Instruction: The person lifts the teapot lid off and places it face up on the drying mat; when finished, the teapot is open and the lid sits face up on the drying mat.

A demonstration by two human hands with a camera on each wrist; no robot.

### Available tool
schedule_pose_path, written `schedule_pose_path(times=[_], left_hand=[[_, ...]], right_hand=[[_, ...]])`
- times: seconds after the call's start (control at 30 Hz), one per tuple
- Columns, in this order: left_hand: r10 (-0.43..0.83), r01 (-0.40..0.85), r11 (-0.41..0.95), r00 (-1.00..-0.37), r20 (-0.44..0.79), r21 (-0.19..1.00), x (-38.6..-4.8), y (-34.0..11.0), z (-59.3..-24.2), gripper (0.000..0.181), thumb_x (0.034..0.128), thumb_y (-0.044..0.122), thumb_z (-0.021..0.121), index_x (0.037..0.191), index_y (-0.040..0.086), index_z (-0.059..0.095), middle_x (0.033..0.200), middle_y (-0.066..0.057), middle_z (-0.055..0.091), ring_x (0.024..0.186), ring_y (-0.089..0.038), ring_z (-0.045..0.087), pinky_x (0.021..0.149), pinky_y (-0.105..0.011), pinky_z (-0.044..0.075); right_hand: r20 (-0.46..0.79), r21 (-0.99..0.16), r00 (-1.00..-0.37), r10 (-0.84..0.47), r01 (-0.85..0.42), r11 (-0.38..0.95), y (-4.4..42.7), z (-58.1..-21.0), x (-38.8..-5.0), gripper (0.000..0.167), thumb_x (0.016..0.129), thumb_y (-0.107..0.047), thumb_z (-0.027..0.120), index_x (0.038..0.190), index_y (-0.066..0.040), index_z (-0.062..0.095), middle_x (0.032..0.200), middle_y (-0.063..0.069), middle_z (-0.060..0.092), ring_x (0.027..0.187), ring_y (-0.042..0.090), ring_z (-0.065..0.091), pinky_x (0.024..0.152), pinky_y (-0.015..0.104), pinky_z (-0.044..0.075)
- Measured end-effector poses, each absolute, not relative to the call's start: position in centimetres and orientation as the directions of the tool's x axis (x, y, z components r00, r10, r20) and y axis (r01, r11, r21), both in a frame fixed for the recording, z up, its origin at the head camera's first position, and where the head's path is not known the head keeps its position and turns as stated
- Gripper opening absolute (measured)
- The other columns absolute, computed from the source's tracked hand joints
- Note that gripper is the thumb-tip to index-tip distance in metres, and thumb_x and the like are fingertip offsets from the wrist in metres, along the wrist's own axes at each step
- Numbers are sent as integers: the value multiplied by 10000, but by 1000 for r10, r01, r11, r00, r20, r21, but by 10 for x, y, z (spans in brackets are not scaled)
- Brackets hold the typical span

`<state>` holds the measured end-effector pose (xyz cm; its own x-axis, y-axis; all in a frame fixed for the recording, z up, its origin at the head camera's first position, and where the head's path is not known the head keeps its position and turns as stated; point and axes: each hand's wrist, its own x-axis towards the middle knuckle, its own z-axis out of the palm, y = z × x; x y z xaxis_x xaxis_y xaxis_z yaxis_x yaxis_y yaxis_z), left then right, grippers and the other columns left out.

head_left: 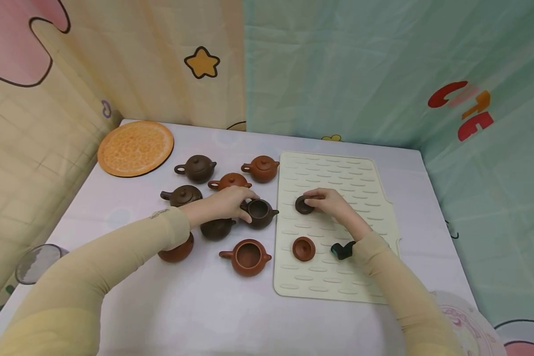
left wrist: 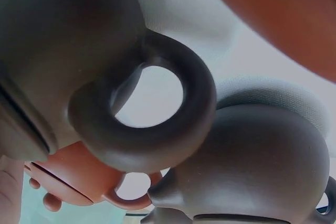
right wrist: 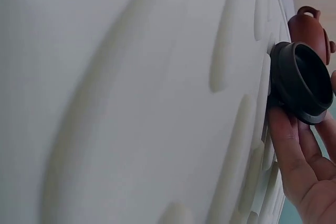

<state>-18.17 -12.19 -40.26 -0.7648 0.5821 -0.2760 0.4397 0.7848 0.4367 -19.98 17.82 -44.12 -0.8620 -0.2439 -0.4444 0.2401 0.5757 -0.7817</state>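
Observation:
A dark brown teapot without its lid stands just left of the pale mat, its spout toward the mat. My left hand grips its handle side, fingers and thumb spread about the body; the looped handle shows close up in the left wrist view. Over the mat, my right hand pinches a dark teapot lid by its edge, its hollow underside turned up. A reddish-brown lid lies underside up on the mat, near an open reddish-brown teapot.
Several lidded teapots, dark brown and reddish-brown, crowd around my left arm. The ridged cream mat covers the right side. A round orange board lies back left, a clear glass front left. A pink-patterned transparent item is front right.

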Motion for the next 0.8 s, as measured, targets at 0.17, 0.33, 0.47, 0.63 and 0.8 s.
schedule_pose_path(times=[0.17,0.33,0.47,0.63,0.8], left_hand=[[583,436,788,-756,-297,435,-182,-121,-399,646,810,274,820,1360,42,571,1387,-119,588,1318,-292,519,1073,-439,439],[585,441,793,-746,-319,421,-186,-120,-384,652,843,294,792,1389,43,541,1364,-133,596,1230,-276,574,1034,-439,466],[574,440,788,-778,-256,430,-203,-120,-361,553,888,263,745,1366,50,568,1312,-140,628,1163,-275,605,1000,-441,483],[491,359,804,-851,-187,475,-234,-128,-350,433,933,209,689,1321,40,598,1273,-160,649,1133,-292,630,971,-445,500],[394,260,836,-897,-199,484,-257,-132,-366,403,941,155,669,1317,27,597,1280,-189,637,1125,-305,633,962,-436,506]], right_hand=[[-455,-776,-854,-253,240,583,181,-438,-203,432,994,-281,584,1381,-90,557,1436,157,531,1274,307,552,1041,419,468],[-410,-740,-880,-241,166,652,183,-428,-211,442,1012,-311,546,1386,-76,549,1432,187,529,1213,346,593,1019,438,480],[-312,-707,-921,-236,59,704,180,-410,-222,418,1024,-297,525,1375,-74,556,1396,186,557,1242,351,556,1026,475,459],[-229,-737,-936,-268,-13,676,153,-391,-244,399,1021,-284,533,1360,-77,575,1389,156,567,1287,331,522,1040,476,451],[-154,-767,-945,-288,-69,638,112,-390,-267,363,995,-252,580,1302,-63,626,1314,132,631,1224,289,579,1001,431,487]])
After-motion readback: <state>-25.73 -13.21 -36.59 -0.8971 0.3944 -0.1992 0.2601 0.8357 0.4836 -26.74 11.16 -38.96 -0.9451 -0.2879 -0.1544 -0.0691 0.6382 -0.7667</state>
